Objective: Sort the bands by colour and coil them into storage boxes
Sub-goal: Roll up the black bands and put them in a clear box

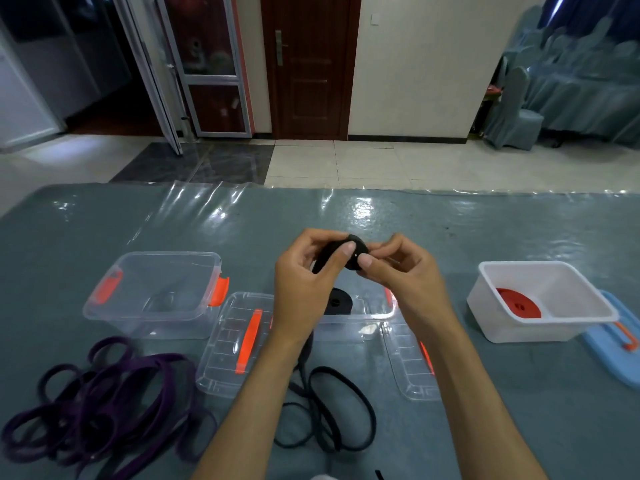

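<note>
Both hands hold a small black coil [355,251] above the table. My left hand [308,282] grips it with the thumb across its face. My right hand [401,268] pinches its right edge. The coil's loose black band [332,410] trails down between my forearms onto the table. Another rolled black band [337,301] lies in the clear middle box [360,323]. A red coil [517,303] lies in the white box [543,327]. A clear box [152,292] with orange latches holds nothing. Purple bands [104,403] are heaped at the near left.
Two clear lids with orange handles lie on the table, one [239,344] left of the middle box, one [412,362] right of it. A blue lid [613,348] sits by the white box. Glossy plastic covers the grey tabletop [519,230].
</note>
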Demonstrator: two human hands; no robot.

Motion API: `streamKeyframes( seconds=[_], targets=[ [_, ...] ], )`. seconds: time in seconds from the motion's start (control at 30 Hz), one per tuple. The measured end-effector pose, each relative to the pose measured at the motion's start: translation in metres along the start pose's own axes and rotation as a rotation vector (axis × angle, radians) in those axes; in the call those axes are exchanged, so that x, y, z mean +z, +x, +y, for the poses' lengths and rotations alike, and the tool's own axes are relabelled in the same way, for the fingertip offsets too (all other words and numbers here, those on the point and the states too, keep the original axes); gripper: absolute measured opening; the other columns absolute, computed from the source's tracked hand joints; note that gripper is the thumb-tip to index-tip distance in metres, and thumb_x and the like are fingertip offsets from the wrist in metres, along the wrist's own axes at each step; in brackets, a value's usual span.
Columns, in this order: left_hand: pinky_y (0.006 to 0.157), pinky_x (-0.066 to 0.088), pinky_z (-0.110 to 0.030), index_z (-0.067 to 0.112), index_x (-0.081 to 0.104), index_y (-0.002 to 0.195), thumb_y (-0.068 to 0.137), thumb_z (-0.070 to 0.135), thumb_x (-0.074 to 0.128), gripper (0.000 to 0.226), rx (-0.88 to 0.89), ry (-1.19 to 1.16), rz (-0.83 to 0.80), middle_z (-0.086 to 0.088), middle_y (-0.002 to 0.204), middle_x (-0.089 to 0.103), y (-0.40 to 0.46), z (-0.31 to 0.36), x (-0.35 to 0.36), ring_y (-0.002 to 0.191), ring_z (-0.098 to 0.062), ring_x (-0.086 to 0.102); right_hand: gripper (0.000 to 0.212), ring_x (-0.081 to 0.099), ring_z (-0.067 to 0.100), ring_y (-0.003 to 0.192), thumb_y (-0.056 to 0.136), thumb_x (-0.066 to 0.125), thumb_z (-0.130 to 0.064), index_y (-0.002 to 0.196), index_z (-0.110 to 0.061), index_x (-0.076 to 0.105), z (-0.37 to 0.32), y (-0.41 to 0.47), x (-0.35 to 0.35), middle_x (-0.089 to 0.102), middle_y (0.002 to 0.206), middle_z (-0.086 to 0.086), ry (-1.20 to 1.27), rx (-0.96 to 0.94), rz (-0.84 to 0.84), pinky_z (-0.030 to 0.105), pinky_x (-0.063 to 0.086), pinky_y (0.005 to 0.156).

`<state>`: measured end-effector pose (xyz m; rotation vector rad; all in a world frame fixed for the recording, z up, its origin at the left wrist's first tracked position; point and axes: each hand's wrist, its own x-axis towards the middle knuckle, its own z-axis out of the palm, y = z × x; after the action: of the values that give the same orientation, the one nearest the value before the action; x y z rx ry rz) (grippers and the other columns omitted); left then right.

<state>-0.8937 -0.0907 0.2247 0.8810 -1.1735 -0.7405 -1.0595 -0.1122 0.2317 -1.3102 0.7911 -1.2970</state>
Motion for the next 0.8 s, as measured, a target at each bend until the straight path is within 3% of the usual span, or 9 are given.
streamKeyframes(
  seconds=[0.1, 0.17, 0.33, 0.47, 0.6, 0.67, 0.73, 0.8],
  targets=[
    [0.096, 0.06, -0.034, 0.023, 0.08, 0.108, 0.093, 0.012, 0.08, 0.018, -0.005, -0.019, -0.025, -0.001, 0.109, 0.08, 0.0, 0.001, -0.003, 0.108, -0.022, 0.076, 0.022, 0.079, 0.03, 0.095, 0.082, 0.09, -0.02, 0.098, -0.015, 0.075, -0.004, 0.004, 0.001, 0.08, 0.098, 0.01, 0.003, -0.07, 0.061, 0.037, 0.064, 0.082],
    [0.099, 0.058, -0.031, 0.016, 0.079, 0.117, 0.092, 0.007, 0.078, 0.026, -0.009, -0.029, -0.053, -0.005, 0.114, 0.076, 0.001, 0.003, -0.005, 0.112, -0.022, 0.074, 0.024, 0.078, 0.033, 0.1, 0.085, 0.088, -0.019, 0.105, -0.012, 0.076, -0.005, 0.005, 0.004, 0.079, 0.103, 0.014, 0.022, -0.117, 0.078, 0.042, 0.064, 0.085],
    [0.096, 0.058, -0.026, 0.025, 0.078, 0.113, 0.09, 0.009, 0.082, 0.028, 0.0, -0.054, -0.029, -0.001, 0.11, 0.079, 0.002, 0.012, -0.01, 0.108, -0.018, 0.076, 0.025, 0.078, 0.031, 0.098, 0.079, 0.092, -0.027, 0.084, -0.017, 0.07, -0.007, 0.003, 0.011, 0.079, 0.096, 0.012, 0.028, -0.101, 0.05, 0.05, 0.064, 0.088],
    [0.095, 0.059, -0.028, 0.014, 0.079, 0.108, 0.09, 0.006, 0.08, 0.02, 0.01, -0.094, 0.006, -0.006, 0.11, 0.078, -0.001, 0.013, -0.003, 0.108, -0.022, 0.076, 0.026, 0.078, 0.031, 0.098, 0.084, 0.088, -0.023, 0.106, -0.016, 0.075, -0.012, 0.003, 0.01, 0.08, 0.1, 0.012, 0.016, -0.145, 0.056, 0.044, 0.065, 0.084],
    [0.091, 0.057, -0.024, 0.011, 0.08, 0.112, 0.093, 0.002, 0.076, 0.021, 0.023, -0.05, -0.039, -0.008, 0.11, 0.074, 0.002, 0.012, -0.005, 0.106, -0.018, 0.075, 0.02, 0.076, 0.028, 0.104, 0.086, 0.087, -0.021, 0.089, -0.017, 0.068, -0.01, -0.002, 0.01, 0.079, 0.105, 0.01, -0.075, -0.168, 0.043, 0.039, 0.064, 0.086],
    [0.089, 0.058, -0.024, 0.014, 0.08, 0.11, 0.095, 0.005, 0.076, 0.019, 0.004, -0.057, -0.037, -0.005, 0.107, 0.078, 0.001, 0.012, -0.004, 0.104, -0.018, 0.076, 0.021, 0.076, 0.028, 0.097, 0.084, 0.087, -0.02, 0.086, -0.015, 0.067, -0.008, -0.002, 0.008, 0.077, 0.096, 0.009, -0.156, -0.172, 0.06, 0.04, 0.064, 0.083],
    [0.088, 0.059, -0.023, 0.015, 0.078, 0.107, 0.094, 0.007, 0.077, 0.015, -0.016, -0.084, -0.011, -0.003, 0.103, 0.08, -0.001, 0.012, -0.001, 0.102, -0.019, 0.077, 0.021, 0.074, 0.029, 0.088, 0.084, 0.087, -0.018, 0.097, -0.013, 0.071, -0.008, -0.002, 0.008, 0.074, 0.088, 0.008, -0.123, -0.178, 0.084, 0.047, 0.066, 0.079],
    [0.089, 0.059, -0.025, 0.018, 0.079, 0.106, 0.094, 0.006, 0.077, 0.017, -0.016, -0.093, -0.025, -0.002, 0.104, 0.08, -0.002, 0.012, -0.001, 0.103, -0.02, 0.077, 0.024, 0.076, 0.03, 0.092, 0.086, 0.086, -0.018, 0.107, -0.015, 0.075, -0.008, -0.003, 0.01, 0.077, 0.094, 0.007, -0.064, -0.198, 0.096, 0.048, 0.066, 0.08]
  ],
)
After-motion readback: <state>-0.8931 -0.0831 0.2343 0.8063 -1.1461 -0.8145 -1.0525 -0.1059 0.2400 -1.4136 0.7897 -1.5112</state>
